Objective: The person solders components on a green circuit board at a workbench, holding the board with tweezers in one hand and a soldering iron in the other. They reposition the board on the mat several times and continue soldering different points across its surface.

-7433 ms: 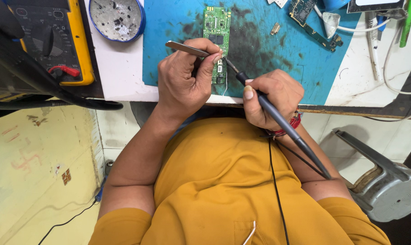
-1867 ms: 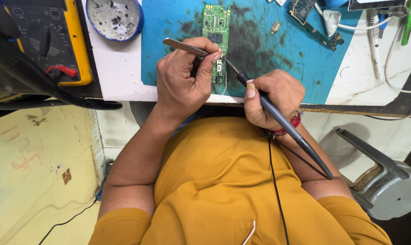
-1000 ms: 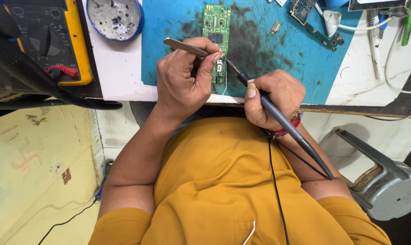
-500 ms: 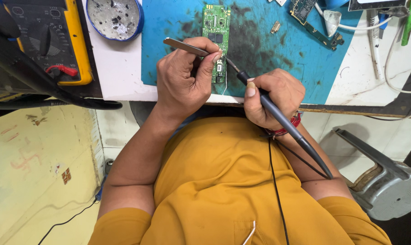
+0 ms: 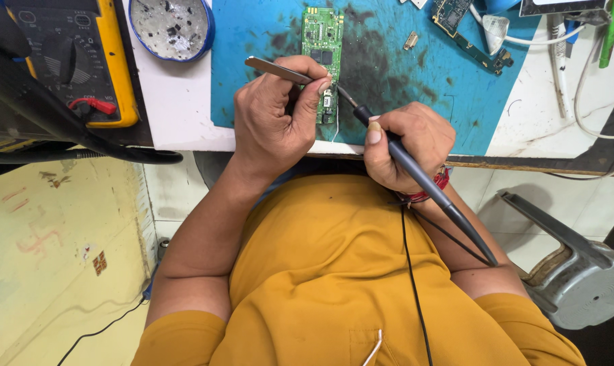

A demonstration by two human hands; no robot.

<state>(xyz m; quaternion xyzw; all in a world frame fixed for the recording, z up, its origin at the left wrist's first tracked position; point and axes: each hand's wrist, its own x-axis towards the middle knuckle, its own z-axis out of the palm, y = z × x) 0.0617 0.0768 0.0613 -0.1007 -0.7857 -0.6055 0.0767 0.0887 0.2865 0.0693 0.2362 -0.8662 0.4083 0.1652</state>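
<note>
A narrow green circuit board (image 5: pixel 322 42) lies on a stained blue mat (image 5: pixel 388 74) at the bench's near edge. My left hand (image 5: pixel 274 122) grips metal tweezers (image 5: pixel 274 68), their tips hidden behind my fingers at the board's lower end. My right hand (image 5: pixel 407 144) holds a dark soldering iron (image 5: pixel 422 177) like a pen, its thin tip slanting up-left to the same lower part of the board. The iron's black cord hangs down over my yellow shirt.
A yellow multimeter (image 5: pixel 83 61) with a red plug sits at the left, a blue-rimmed dish of scraps (image 5: pixel 171 27) beside it. Another circuit board (image 5: pixel 466 30), white cables and a green pen lie at the far right. A grey metal stool (image 5: pixel 571 285) stands lower right.
Almost nothing differs: both hands stay at the board's lower end, with only slight shifts of the iron's tip.
</note>
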